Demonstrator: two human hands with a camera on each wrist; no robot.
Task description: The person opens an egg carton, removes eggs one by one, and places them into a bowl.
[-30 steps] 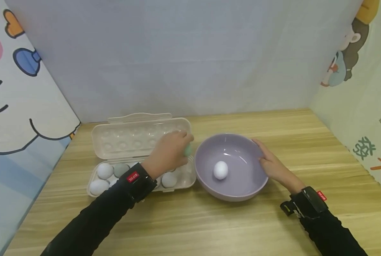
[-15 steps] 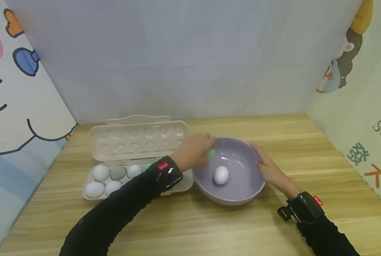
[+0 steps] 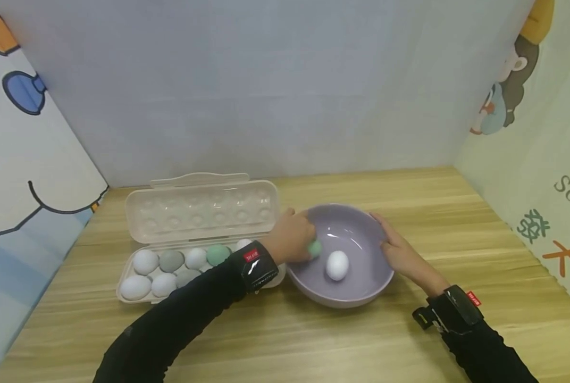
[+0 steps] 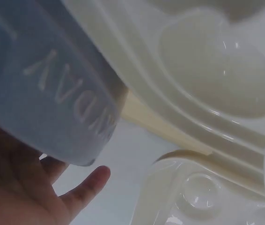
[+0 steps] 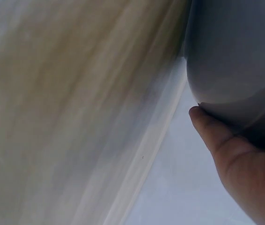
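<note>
A pale purple bowl [image 3: 357, 244] stands on the table with a white egg [image 3: 337, 265] lying inside it. My left hand [image 3: 291, 236] reaches over the bowl's left rim and holds a green egg [image 3: 315, 248] low inside; its fingertips are partly hidden. On the right side, my right hand [image 3: 406, 255] grips the bowl's rim, and in the right wrist view its thumb [image 5: 212, 129] lies along the outer wall. Left of the bowl is an open egg carton [image 3: 203, 213], holding several white, grey and green eggs. My left forearm covers part of it.
The carton's hinged lid [image 3: 201, 211] lies back toward the rear wall [image 3: 285, 96]. Decorated panels border the wooden table [image 3: 266, 340] on the left and right. The carton's right end sits close beside the bowl.
My left hand has carried the green egg right, from over the carton's right end into the bowl. The white egg has shifted slightly. My right hand keeps its grip on the rim.
</note>
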